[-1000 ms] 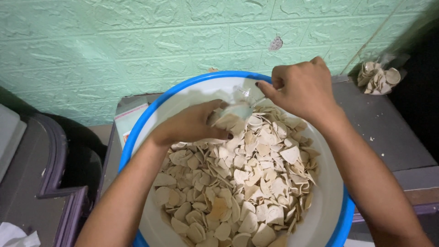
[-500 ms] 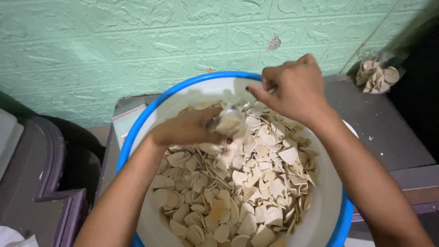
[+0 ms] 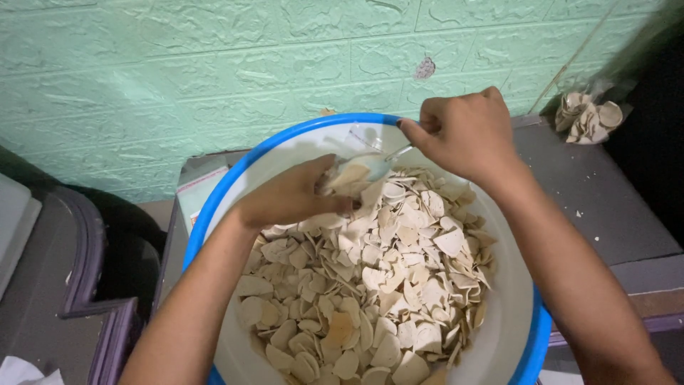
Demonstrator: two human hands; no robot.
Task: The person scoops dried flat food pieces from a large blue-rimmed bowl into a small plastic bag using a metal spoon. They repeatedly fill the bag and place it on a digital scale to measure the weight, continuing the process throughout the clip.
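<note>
My right hand (image 3: 467, 135) had lifted the spoon (image 3: 370, 165) higher over the basin (image 3: 235, 178); my left hand (image 3: 296, 196) cupped chips (image 3: 370, 285) against it.

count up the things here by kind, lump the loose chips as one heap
hands: 2, left hand, right hand
basin: 1
spoon: 1
chip heap: 1
bag of chips: 1
total: 6

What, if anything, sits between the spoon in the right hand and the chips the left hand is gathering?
Nothing visible: the spoon held by the right hand already meets the chips at the left hand.
</note>
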